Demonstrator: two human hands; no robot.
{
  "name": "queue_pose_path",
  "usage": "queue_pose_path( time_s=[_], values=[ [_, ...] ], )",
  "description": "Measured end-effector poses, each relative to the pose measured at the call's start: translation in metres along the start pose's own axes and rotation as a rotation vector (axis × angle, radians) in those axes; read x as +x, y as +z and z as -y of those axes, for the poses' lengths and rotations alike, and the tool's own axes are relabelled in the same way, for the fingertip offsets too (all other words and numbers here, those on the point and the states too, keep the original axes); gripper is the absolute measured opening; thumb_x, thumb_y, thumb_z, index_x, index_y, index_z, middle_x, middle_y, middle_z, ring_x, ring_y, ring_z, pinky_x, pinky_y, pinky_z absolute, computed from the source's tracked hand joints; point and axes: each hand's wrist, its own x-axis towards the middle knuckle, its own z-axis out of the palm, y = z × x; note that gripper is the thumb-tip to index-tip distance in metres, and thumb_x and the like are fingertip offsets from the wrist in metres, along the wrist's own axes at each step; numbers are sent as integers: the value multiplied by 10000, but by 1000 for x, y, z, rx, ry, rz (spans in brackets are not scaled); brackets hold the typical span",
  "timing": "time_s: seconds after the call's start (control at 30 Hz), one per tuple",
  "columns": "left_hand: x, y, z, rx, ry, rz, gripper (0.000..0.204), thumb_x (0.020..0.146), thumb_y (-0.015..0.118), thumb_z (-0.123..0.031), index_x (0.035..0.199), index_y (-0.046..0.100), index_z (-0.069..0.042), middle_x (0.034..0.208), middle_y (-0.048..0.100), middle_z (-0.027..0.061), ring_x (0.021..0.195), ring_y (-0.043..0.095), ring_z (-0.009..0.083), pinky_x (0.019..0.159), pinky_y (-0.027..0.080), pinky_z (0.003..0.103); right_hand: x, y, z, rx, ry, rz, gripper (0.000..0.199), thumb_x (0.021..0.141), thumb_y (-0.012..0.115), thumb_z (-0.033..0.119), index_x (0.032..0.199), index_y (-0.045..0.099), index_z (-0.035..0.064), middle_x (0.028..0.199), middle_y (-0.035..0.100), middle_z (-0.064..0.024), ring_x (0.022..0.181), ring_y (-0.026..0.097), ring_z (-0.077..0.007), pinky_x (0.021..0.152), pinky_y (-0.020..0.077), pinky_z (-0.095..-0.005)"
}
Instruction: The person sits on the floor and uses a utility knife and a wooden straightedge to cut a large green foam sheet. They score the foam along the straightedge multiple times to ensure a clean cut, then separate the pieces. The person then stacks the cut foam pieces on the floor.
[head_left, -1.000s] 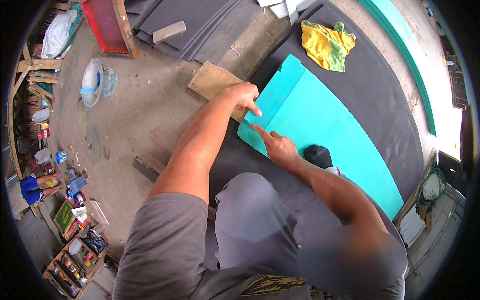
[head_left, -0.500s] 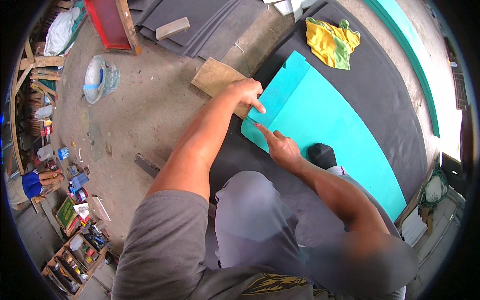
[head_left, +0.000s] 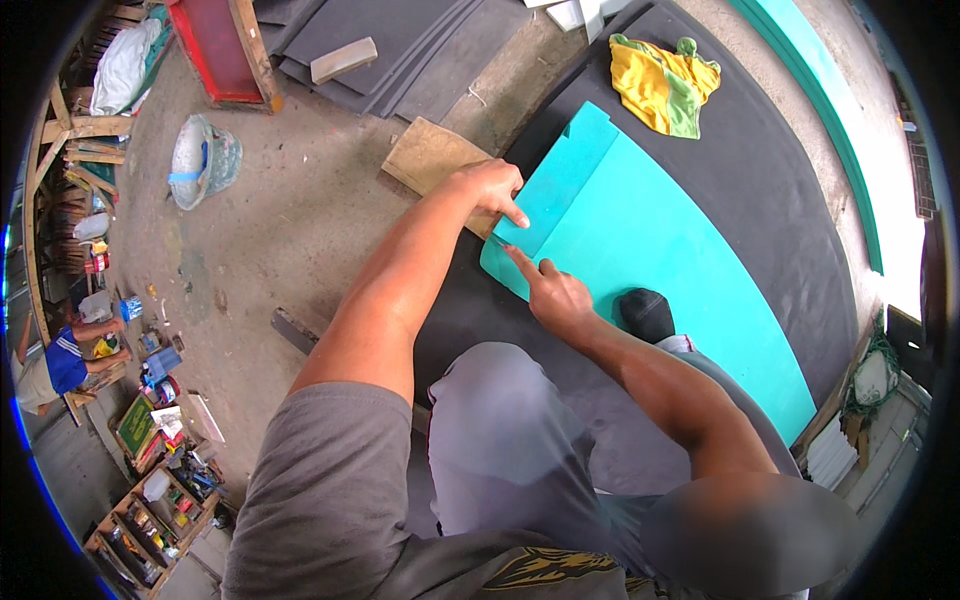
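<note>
My left hand [head_left: 490, 188] reaches forward, index finger pointing down; my right hand [head_left: 558, 295] points its forefinger toward it.

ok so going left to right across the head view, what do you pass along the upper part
white sack → red wooden-framed panel → small wooden block on dark grey sheets → flat brown board → left hand → turquoise foam sheet → yellow and green cloth
</note>
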Motion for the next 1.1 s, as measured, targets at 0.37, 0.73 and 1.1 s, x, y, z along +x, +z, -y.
queue_pose_path(
  time_s=[0.37, 0.73, 1.1],
  values=[
    [-9, -7, -9, -59, -64, 52, 630, 629, 942, -558, 889, 762, -13, 802, 766, 135, 775, 743, 291, 715, 558, 430, -10, -5, -14, 29, -13, 21, 746, 941, 592, 57, 1620, 346, 245, 1006, 669, -210, 800, 726, -427, 693, 599, -536],
    [-44, 64, -17, -268, 48, -562, 575, 917, 782, -409, 1364, 625, -84, 1159, 721, 208, 1089, 678, 399, 918, 529, 492, 17, -77, -121, 253, 326, -434, 245, 992, 642, 192, 1169, 559, 45, 1131, 668, -225, 1078, 650, -451, 891, 525, -539],
    [-41, 116, -63, 327, 94, -844, 503, 1006, 669, -350, 1496, 581, -276, 1447, 542, 109, 1251, 526, 367, 1059, 428, 523, 85, -99, -161, 787, 582, -554, 547, 840, 880, 269, 1220, 538, 72, 903, 646, -94, 715, 669, -206, 617, 562, -399]
  ],
)
